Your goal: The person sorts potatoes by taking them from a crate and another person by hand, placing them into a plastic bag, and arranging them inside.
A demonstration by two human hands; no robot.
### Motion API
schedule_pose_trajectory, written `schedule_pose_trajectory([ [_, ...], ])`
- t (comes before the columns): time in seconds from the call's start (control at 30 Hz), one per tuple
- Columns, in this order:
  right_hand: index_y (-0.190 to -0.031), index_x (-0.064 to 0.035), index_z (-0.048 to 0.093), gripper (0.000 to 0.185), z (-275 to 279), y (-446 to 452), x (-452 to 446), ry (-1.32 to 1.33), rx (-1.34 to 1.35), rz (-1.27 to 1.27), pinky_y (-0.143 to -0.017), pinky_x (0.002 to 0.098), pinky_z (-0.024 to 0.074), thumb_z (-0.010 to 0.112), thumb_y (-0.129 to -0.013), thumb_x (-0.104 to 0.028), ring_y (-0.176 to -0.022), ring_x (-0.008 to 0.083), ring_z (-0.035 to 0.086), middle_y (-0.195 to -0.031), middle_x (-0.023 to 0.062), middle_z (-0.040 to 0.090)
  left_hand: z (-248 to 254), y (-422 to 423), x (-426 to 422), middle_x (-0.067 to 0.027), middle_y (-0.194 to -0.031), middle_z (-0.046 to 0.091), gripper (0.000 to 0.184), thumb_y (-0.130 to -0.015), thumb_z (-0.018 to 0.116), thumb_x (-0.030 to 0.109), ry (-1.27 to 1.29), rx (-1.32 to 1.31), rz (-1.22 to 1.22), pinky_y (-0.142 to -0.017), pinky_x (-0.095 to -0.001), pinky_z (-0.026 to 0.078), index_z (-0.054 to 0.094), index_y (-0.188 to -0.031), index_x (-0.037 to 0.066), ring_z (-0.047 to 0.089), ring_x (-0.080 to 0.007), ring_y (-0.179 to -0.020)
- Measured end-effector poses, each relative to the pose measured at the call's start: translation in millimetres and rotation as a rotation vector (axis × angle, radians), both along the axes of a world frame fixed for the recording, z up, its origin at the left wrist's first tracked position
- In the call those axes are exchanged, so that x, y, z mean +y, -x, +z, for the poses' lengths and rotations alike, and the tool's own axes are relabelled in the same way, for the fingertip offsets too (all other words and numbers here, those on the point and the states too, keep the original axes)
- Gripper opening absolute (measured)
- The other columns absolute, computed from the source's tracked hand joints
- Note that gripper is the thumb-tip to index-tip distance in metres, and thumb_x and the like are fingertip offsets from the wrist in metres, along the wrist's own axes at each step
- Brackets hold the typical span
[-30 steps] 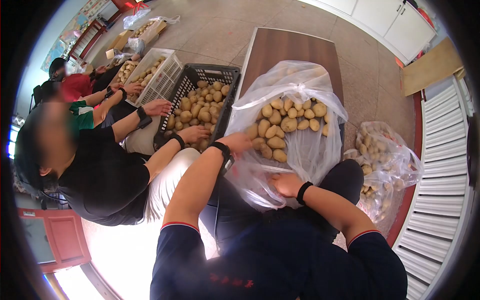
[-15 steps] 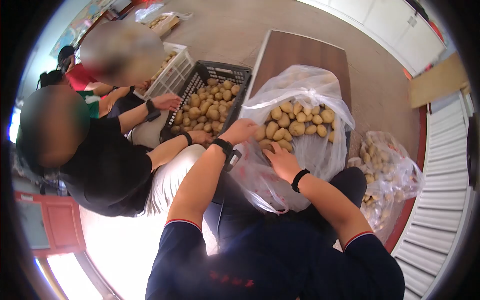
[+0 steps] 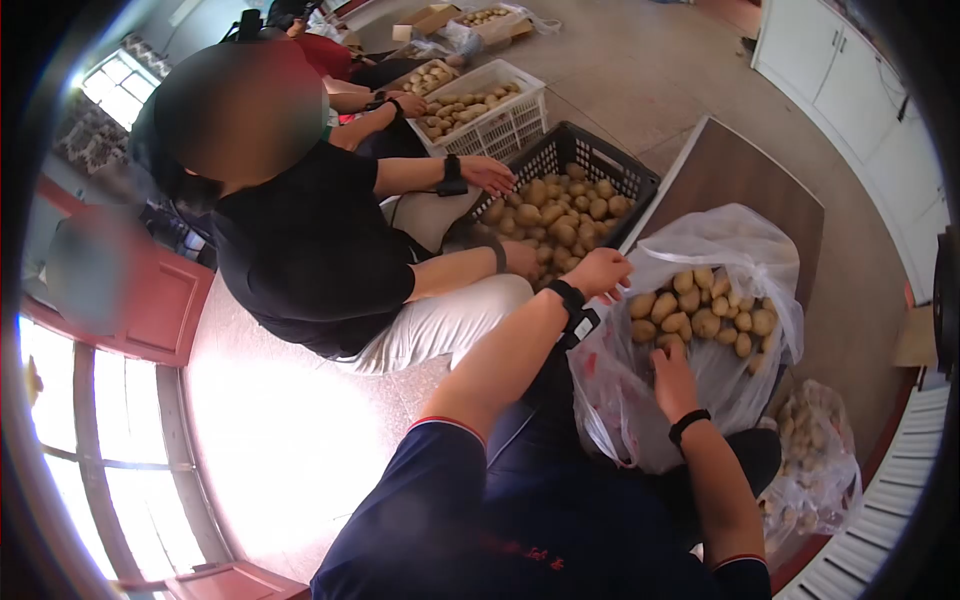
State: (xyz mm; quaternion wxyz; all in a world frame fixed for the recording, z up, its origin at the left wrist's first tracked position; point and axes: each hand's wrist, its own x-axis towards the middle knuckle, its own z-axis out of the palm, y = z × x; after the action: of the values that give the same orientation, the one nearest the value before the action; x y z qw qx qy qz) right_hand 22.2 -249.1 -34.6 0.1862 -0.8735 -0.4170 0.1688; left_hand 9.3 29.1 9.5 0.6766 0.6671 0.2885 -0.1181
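The potatoes (image 3: 705,312) lie heaped inside the clear bag (image 3: 720,237), which rests on the surface (image 3: 745,180) with its mouth gaping toward the person. The right hand (image 3: 676,385) is nearer to them: it reaches in over the bag's near side, fingers bent, tips at the front of the heap; whether they pinch a potato I cannot tell. From those fingers the heap spreads away and to both sides, rounded potatoes sharing no one long axis. The left hand (image 3: 603,275) is at the bag's left rim, fingers loosely curled; whether they grip plastic I cannot tell. Slack plastic on the bag's near side leaves room toward the person, while plastic arches over the far side. Left of the bag, close beside the surface, stands the black crate (image 3: 625,178).
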Motion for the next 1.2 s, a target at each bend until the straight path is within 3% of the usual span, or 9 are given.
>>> schedule_pose_trajectory([
  [0.13,-0.100,-0.0083,0.056,0.014,-3,0,-3,-0.080,-0.006,-0.043,-0.078,0.0485,0.0481,0.052,-0.087,-0.005,-0.096,0.0407,0.057,-0.109,0.0156,0.052,-1,-4,-5,-0.0100,-0.094,0.067,0.034,-0.092,0.057,0.028,0.004,-0.010,-0.027,-0.052,-0.0328,0.054,0.060,-0.110,-0.001,0.066,-0.0200,-0.066],
  [0.3,-0.107,-0.0070,0.054,0.030,-11,-5,-7,-0.239,0.076,-0.101,-0.084,0.0468,0.0481,0.059,-0.081,0.006,-0.103,0.0404,0.056,-0.115,0.0160,0.051,-7,-6,-7,-0.0101,-0.092,0.067,0.034,-0.092,0.058,0.029,-0.011,-0.002,-0.093,-0.051,-0.0331,0.054,0.059,-0.109,-0.001,0.066,-0.0201,-0.063],
  [0.53,-0.120,-0.0042,0.053,0.042,-37,-20,-11,-0.513,0.148,-0.197,-0.086,0.0378,0.0484,0.067,-0.080,0.002,-0.111,0.0341,0.053,-0.117,0.0169,0.051,-14,-6,-6,-0.0125,-0.094,0.067,0.038,-0.092,0.058,0.030,0.001,-0.005,-0.096,-0.051,-0.0333,0.055,0.059,-0.115,-0.001,0.064,-0.0197,-0.061],
  [0.63,-0.121,-0.0004,0.053,0.041,-32,-23,-1,-0.511,0.125,-0.312,-0.079,0.0360,0.0520,0.068,-0.082,0.000,-0.094,0.0296,0.061,-0.109,0.0143,0.056,-14,-6,-8,-0.0128,-0.094,0.067,0.039,-0.091,0.059,0.031,0.011,0.009,-0.132,-0.052,-0.0332,0.055,0.059,-0.115,-0.001,0.064,-0.0197,-0.063],
  [0.7,-0.121,0.0023,0.053,0.035,-30,-24,4,-0.580,0.707,-0.610,-0.068,0.0311,0.0539,0.065,-0.090,-0.011,-0.078,0.0205,0.064,-0.101,0.0115,0.060,-12,-5,-11,-0.0128,-0.096,0.067,0.040,-0.091,0.060,0.031,-0.009,0.012,-0.156,-0.052,-0.0333,0.056,0.059,-0.115,0.000,0.066,-0.0197,-0.066],
  [0.8,-0.121,0.0031,0.053,0.037,-26,-26,16,-0.677,0.883,-0.720,-0.057,0.0286,0.0529,0.059,-0.097,-0.025,-0.063,0.0150,0.061,-0.091,0.0086,0.061,-11,-5,-16,-0.0129,-0.100,0.066,0.040,-0.092,0.059,0.032,-0.034,0.023,-0.197,-0.054,-0.0340,0.056,0.058,-0.117,0.000,0.067,-0.0205,-0.068],
  [0.9,-0.117,0.0000,0.055,0.037,-5,-27,24,-0.655,1.021,-0.695,-0.051,0.0278,0.0505,0.054,-0.099,-0.033,-0.060,0.0141,0.060,-0.087,0.0081,0.061,-4,-5,-20,-0.0131,-0.103,0.065,0.042,-0.093,0.059,0.032,0.021,0.040,-0.226,-0.057,-0.0352,0.057,0.057,-0.119,0.001,0.068,-0.0223,-0.070],
  [1.13,-0.115,-0.0055,0.054,0.037,13,-19,50,-0.566,0.961,-0.629,-0.049,0.0258,0.0443,0.049,-0.101,-0.039,-0.057,0.0111,0.051,-0.081,0.0031,0.056,8,-1,-28,-0.0162,-0.107,0.065,0.047,-0.092,0.062,0.033,0.298,0.050,-0.290,-0.063,-0.0347,0.058,0.054,-0.122,-0.003,0.070,-0.0258,-0.075],
  [1.2,-0.112,-0.0055,0.054,0.033,7,-16,56,-0.630,0.591,-0.443,-0.049,0.0250,0.0426,0.049,-0.102,-0.036,-0.058,0.0100,0.050,-0.078,0.0018,0.055,8,-1,-28,-0.0171,-0.108,0.064,0.048,-0.092,0.063,0.032,0.385,0.054,-0.329,-0.064,-0.0340,0.059,0.054,-0.122,-0.004,0.070,-0.0260,-0.075],
])
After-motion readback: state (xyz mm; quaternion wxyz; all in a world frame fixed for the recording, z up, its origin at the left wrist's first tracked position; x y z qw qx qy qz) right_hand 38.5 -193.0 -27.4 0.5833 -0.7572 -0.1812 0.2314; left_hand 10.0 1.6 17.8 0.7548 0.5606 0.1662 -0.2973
